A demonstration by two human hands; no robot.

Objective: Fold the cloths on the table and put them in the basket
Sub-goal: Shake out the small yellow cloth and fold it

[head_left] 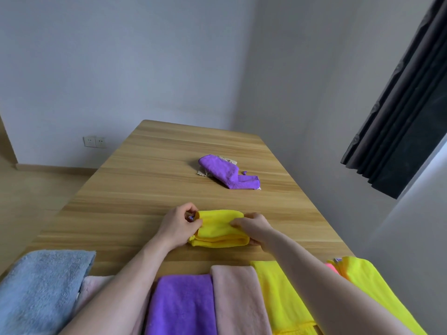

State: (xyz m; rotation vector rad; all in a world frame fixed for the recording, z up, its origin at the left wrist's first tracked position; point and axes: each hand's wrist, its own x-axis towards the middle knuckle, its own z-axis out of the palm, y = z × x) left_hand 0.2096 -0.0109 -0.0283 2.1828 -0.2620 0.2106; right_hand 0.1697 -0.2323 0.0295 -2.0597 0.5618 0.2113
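Note:
A yellow cloth (219, 229), folded into a small thick bundle, lies on the wooden table (145, 189) in front of me. My left hand (177, 226) pinches its left end, and my right hand (254, 228) grips its right end, fingers over the top fold. Farther back lies a folded purple cloth (228, 174) on top of a beige cloth (205, 171). Along the near edge hang several cloths: a blue one (41, 288), a purple one (181, 305), a pink one (239, 301) and yellow ones (278, 298). No basket is in view.
White walls stand behind and to the right of the table. A dark curtain (399, 117) hangs at the right. A wall socket (94, 141) is low on the left wall. Wooden floor shows to the left of the table.

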